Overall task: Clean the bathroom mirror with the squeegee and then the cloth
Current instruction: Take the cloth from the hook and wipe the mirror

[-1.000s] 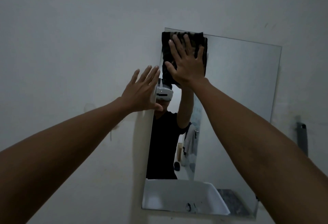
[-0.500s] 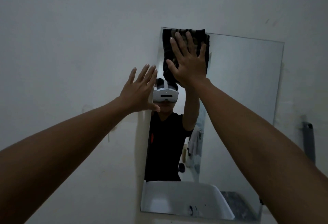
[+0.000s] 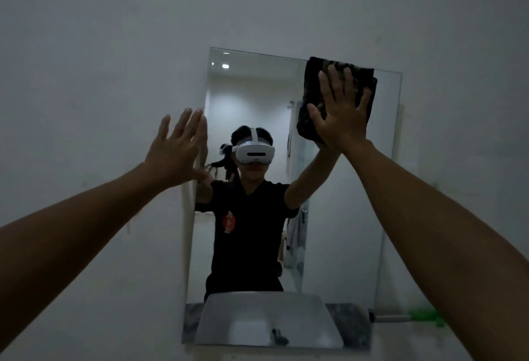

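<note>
A frameless rectangular mirror (image 3: 343, 217) hangs on the pale wall. A dark cloth (image 3: 312, 83) lies flat against the glass near its top right corner. My right hand (image 3: 340, 120) presses on the cloth with the palm flat and the fingers spread. My left hand (image 3: 174, 154) is open and empty, with its palm on the wall at the mirror's left edge and the fingertips over the rim. The glass reflects a person in a black shirt wearing a white headset.
A white basin (image 3: 266, 320) shows in the bottom of the mirror. Low on the right, beside the mirror's corner, a green-ended tool on a grey rod (image 3: 423, 316) lies level; I cannot tell whether it is the squeegee. Bare wall surrounds the mirror.
My right hand has slid the cloth from the mirror's top left corner across to the top right. My left hand stays at the left edge. My view has shifted.
</note>
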